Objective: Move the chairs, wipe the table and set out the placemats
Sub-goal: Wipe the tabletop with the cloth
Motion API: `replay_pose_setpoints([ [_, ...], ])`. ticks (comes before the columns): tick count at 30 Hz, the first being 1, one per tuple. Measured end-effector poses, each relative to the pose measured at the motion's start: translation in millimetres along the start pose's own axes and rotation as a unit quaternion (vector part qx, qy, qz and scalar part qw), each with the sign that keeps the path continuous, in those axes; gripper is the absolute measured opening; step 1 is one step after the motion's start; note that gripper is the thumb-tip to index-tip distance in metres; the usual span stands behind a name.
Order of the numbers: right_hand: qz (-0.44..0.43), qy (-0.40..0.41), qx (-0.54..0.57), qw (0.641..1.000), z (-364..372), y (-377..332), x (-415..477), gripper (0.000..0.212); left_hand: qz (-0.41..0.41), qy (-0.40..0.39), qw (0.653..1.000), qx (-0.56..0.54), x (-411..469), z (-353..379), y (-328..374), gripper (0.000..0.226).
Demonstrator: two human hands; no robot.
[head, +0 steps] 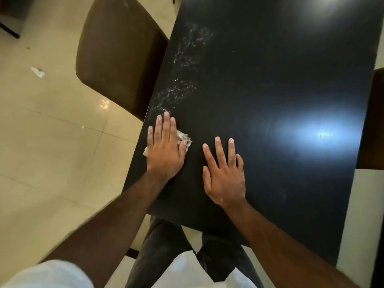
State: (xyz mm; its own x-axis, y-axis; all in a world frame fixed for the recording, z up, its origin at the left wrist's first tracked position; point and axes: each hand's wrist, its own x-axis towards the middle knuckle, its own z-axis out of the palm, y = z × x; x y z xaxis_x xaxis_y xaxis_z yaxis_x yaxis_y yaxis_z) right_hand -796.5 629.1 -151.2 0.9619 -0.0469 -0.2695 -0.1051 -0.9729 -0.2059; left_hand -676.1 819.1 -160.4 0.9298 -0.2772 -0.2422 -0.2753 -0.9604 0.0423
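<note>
Near the left edge of the black bench (270,80), the left grip (164,150) lies flat with straight fingers, pressing down on a crumpled paper wad (184,138) that pokes out either side of the palm. It's not curled round the wad, just pinning it. The right grip (224,177) is spread flat on the bench just to the right, holding nothing, and looks like it's bracing. Farther along that same left side there's a long whitish smear (185,65) not wiped yet, so my guess is we're mid-wipe with a fair bit left. What could go wrong, imo: the wad is small and looks frayed, so under only a flat palm it could slip out, shred and leave bits, or just push the residue around instead of lifting it. It's also right by the edge, so a sweep to the left would likely send crumbs onto the tiled floor (52,142), where a paper scrap (38,72) is lying. The brown chair (116,59) sits tight against the left side next to the smear, so brushed-off stuff could land on it, and it'd get in the way of reaching the far part. Another chair (372,121) peeks in at the right. No placemats in view.
</note>
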Motion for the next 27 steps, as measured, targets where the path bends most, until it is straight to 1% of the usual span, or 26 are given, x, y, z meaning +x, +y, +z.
replay_pose_setpoints([
  [2,0.012,0.006,0.008,1.0,0.6,-0.7,-1.1,0.074,0.042,-0.012,0.999,0.001,13.2,-3.5,11.3,0.083],
  [5,0.039,0.016,0.029,0.999,1.8,-1.1,-1.7,0.076,0.133,-0.028,0.991,0.003,9.5,-4.1,16.6,0.081],
  [8,0.066,0.031,0.052,0.996,1.1,-5.6,1.4,0.076,0.222,-0.057,0.973,0.001,-1.0,-6.5,3.5,0.081],
  [11,0.106,0.055,0.102,0.988,-1.1,-25.8,7.9,0.076,0.277,-0.08,0.957,-0.018,-8.9,-12.5,-16.2,0.082],
  [13,0.085,0.065,0.108,0.988,-1.9,-52.1,18.6,0.077,0.26,-0.073,0.962,-0.048,-8.7,-16.8,-39.8,0.082],
  [16,0.055,0.051,0.061,0.995,1.4,-99.9,37.9,0.079,0.176,-0.061,0.98,-0.064,-0.2,-17.3,-88.5,0.079],
  [18,0.079,0.037,0.03,0.996,7.6,-133.9,49.5,0.078,0.133,-0.075,0.987,-0.059,8.1,-12.8,-120.0,0.079],
  [21,0.111,0.039,0.015,0.993,15.2,-175.1,67.1,0.072,0.107,-0.081,0.988,-0.073,18.0,-4.4,-149.2,0.08],
  [25,0.093,0.055,0.006,0.994,13.4,-188.7,108.4,0.068,0.055,-0.09,0.987,-0.125,25.6,1.1,-164.8,0.082],
  [27,0.086,0.067,-0.005,0.994,8.8,-180.6,133.4,0.069,0.056,-0.101,0.985,-0.13,28.2,4.2,-166.7,0.084],
])
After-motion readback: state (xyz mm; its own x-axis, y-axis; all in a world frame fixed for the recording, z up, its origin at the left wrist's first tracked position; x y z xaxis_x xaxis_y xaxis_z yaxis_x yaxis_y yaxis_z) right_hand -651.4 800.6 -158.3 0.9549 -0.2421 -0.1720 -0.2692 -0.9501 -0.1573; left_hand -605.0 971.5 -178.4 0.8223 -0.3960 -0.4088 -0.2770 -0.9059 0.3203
